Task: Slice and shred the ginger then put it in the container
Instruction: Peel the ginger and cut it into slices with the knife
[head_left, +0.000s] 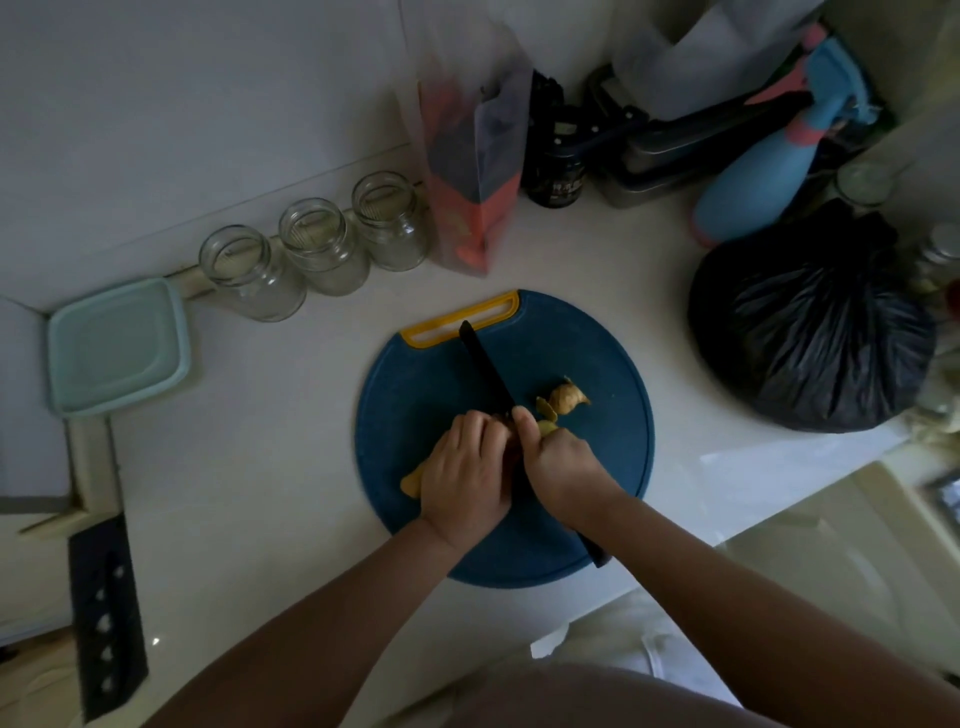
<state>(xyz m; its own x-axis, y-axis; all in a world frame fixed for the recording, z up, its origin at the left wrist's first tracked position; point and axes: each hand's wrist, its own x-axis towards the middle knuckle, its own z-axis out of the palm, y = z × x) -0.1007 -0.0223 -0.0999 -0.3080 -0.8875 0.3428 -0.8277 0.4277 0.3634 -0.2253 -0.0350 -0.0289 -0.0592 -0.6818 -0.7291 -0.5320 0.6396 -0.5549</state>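
Blue round board is laid on the pale surface, and the ginger is pinned on it under the left hand, fingers curled down over it, one yellow end left poking out. The black knife is gripped by the right hand, fingers wrapped round the handle. A cut-off ginger piece is parked just beside the blade. Off to the left a pale green container is set flat, contents not to be made out. Three glass jars are lined up open-topped by the wall, see-through right down.
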